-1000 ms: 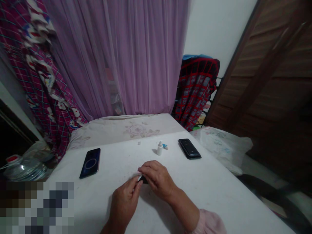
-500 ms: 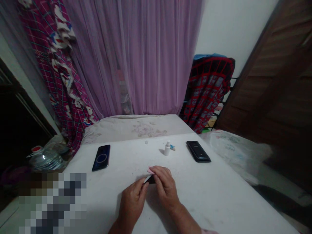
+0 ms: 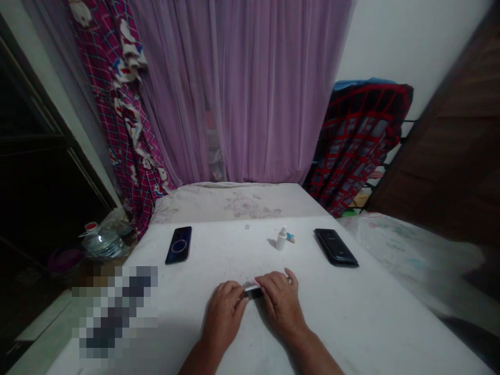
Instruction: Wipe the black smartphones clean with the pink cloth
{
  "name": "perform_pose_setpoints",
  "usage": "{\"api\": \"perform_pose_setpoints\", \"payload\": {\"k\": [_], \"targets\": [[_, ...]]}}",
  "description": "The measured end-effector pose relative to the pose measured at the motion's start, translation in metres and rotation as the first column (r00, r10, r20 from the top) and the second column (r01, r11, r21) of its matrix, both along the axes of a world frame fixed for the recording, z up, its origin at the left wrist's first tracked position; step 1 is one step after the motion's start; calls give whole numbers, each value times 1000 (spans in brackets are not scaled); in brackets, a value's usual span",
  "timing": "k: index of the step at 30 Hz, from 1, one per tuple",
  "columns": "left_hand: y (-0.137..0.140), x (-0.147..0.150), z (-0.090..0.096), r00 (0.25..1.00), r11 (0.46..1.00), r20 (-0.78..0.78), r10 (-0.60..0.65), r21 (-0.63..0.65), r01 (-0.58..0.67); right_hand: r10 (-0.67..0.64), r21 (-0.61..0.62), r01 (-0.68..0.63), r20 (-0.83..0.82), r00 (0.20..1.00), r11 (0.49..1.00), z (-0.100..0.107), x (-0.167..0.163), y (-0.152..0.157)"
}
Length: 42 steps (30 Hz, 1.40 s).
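Over the white tabletop (image 3: pixel 219 260), my left hand (image 3: pixel 224 312) pinches the near left end of a small flat black piece with a pale edge (image 3: pixel 254 292). I cannot make out what kind of thing it is. My right hand (image 3: pixel 282 302) lies across its right end, fingers bent down onto it and one finger lifted. A bit of something pink (image 3: pixel 257 282) shows at the right fingertips, mostly hidden by them. Beyond the hands stands a small white bottle (image 3: pixel 280 240), upright, beside a small blue-and-white item (image 3: pixel 290 237).
A dark phone (image 3: pixel 178 245) with a ring on its face lies to the left. To the right is a black phone-like device (image 3: pixel 336 248). A tiny grey square (image 3: pixel 247 227) sits farther back. Purple curtains (image 3: pixel 265 104) hang behind; a large water bottle (image 3: pixel 102 242) is at far left.
The view has shifted a little to the left. Both hands have lowered the black piece flatter towards the table, and my right hand now spreads farther over it, covering more of the pink item.
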<state>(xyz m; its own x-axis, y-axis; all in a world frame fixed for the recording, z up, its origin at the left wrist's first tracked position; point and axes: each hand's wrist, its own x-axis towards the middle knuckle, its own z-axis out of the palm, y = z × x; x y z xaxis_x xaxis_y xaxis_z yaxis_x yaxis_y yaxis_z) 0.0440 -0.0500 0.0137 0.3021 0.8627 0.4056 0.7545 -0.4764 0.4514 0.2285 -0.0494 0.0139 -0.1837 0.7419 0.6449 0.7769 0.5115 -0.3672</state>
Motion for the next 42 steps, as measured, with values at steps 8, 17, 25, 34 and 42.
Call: {"api": "perform_pose_setpoints", "payload": {"k": [8, 17, 25, 34, 42], "targets": [[2, 3, 3, 992, 994, 119, -37, 102, 25, -31, -12, 31, 39, 999, 999, 1, -4, -2], [4, 5, 1, 996, 992, 85, -28, 126, 17, 13, 60, -18, 82, 997, 998, 0, -21, -7], [5, 4, 2, 993, 992, 106, -48, 123, 35, -131, 51, 126, 106, 986, 991, -12, 12, 0], [5, 4, 0, 992, 987, 109, -71, 149, 54, -204, -103, 183, -260, 944, 978, -29, 36, 3], [5, 7, -4, 995, 994, 97, -25, 106, 14, -295, -343, 152, -418, 859, 927, -32, 42, 1]]}}
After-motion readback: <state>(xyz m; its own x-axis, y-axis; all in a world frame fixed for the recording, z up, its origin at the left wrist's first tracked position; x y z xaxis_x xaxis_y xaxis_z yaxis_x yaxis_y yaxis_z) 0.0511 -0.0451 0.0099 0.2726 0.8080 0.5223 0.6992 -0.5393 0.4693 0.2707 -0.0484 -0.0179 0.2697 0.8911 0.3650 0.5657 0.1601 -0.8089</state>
